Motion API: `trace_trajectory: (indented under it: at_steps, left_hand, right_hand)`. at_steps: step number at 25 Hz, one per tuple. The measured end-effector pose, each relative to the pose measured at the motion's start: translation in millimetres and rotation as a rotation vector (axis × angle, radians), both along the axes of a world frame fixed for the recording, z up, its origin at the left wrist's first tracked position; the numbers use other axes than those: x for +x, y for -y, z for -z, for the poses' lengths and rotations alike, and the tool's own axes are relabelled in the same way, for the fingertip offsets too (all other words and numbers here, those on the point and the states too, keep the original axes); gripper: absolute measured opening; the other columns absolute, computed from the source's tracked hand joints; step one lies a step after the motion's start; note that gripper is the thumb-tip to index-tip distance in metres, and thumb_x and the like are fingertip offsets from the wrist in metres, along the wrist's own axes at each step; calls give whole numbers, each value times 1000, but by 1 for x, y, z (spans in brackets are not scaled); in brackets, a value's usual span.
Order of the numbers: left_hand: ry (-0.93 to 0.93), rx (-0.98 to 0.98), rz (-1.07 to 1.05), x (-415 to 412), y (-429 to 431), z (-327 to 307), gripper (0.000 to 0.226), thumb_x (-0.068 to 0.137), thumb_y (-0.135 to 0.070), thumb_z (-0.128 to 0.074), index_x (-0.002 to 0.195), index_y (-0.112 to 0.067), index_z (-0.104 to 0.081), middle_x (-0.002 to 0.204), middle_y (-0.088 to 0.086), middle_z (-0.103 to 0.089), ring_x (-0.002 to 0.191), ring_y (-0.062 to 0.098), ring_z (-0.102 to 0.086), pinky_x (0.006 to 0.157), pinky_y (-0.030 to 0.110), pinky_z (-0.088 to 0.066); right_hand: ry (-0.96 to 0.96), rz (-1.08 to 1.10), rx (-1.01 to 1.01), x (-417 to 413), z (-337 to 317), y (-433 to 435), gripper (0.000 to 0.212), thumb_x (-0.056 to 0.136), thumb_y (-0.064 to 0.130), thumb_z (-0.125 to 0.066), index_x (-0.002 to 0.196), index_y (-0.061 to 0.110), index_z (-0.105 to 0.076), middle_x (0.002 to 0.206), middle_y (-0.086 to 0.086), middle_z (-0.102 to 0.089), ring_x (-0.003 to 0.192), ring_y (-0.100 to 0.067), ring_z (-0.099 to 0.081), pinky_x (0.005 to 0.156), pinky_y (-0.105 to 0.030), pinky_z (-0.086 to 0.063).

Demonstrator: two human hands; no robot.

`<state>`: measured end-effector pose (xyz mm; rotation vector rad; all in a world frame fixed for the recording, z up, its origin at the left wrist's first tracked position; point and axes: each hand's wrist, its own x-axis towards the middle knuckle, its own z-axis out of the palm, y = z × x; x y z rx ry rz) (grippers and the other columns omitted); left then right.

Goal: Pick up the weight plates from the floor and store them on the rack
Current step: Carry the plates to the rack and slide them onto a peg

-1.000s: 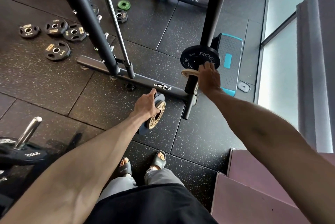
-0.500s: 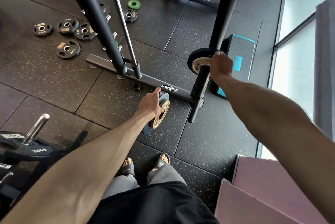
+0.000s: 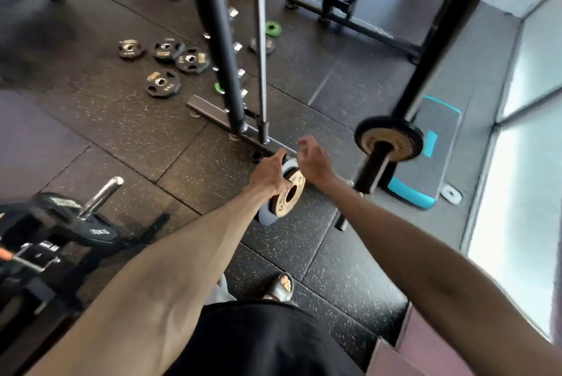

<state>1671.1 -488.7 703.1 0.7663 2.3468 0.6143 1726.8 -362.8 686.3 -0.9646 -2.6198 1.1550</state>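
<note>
My left hand (image 3: 269,176) grips small plates (image 3: 287,194) held on edge above the floor: a tan one in front, a grey one behind. My right hand (image 3: 314,162) hovers just right of them, fingers spread, holding nothing. On the rack's peg (image 3: 375,167) hang a black plate (image 3: 389,129) and a small tan plate (image 3: 369,140) in front of it. Several black plates (image 3: 162,83) lie on the floor at the upper left, past the rack's upright (image 3: 223,50). A green plate (image 3: 273,29) and a dark one (image 3: 264,44) lie farther back.
A blue-edged step platform (image 3: 425,169) sits right of the peg, with a small grey plate (image 3: 451,193) beside it. A loaded barbell end (image 3: 100,196) is at the left. A pink box (image 3: 425,351) is at the bottom right. Windows line the right wall.
My right hand left the tan plate on the peg and moved left, next to the plates in my left hand. The view has swung right and closer.
</note>
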Motion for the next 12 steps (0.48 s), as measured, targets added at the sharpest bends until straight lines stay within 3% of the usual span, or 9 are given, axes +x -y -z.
trace_trajectory:
  at_steps: [2, 3, 5, 7, 10, 12]
  left_hand:
    - [38, 49, -107, -30, 32, -4, 60, 74, -21, -83, 124, -14, -50, 115, 12, -68, 106, 29, -66, 89, 36, -54]
    - [47, 81, -190, -50, 55, -5, 61, 74, -26, -83, 125, -12, -51, 118, 12, -67, 111, 28, -64, 93, 34, -51]
    - [87, 146, -353, -88, 98, -3, 67, 75, -30, -82, 129, -6, -52, 126, 14, -63, 119, 29, -59, 97, 33, -46]
    - [148, 198, -507, -127, 144, -2, 70, 78, -30, -81, 134, -1, -50, 133, 16, -58, 125, 30, -54, 101, 36, -43]
    - [273, 313, -745, -192, 218, 8, 65, 80, -30, -80, 132, -1, -54, 131, 15, -60, 122, 29, -57, 95, 37, -47]
    - [400, 422, -923, -232, 260, 12, 57, 79, -28, -80, 125, -4, -56, 123, 7, -62, 113, 24, -59, 87, 35, -48]
  right_hand:
    - [81, 182, -407, -24, 26, 41, 34, 100, 35, -50, 117, 7, -56, 115, -11, -64, 104, -27, -60, 85, -34, -45]
    - [141, 235, -627, -38, 39, 64, 56, 94, 56, -53, 121, 7, -58, 119, -11, -65, 109, -28, -62, 92, -38, -48]
    - [218, 298, -950, -68, 79, 94, 100, 57, 89, -64, 124, 14, -64, 117, -10, -71, 107, -30, -68, 97, -49, -53]
    - [234, 306, -1066, -111, 100, 120, 108, 38, 86, -77, 119, 14, -69, 110, -10, -75, 102, -31, -71, 95, -52, -55]
    - [218, 222, -967, -186, 67, 174, 86, 57, 68, -83, 114, 5, -69, 105, -10, -75, 98, -26, -72, 95, -45, -56]
    - [232, 146, -963, -238, 59, 205, 92, 48, 70, -84, 111, 3, -69, 102, -11, -76, 94, -26, -73, 94, -44, -56]
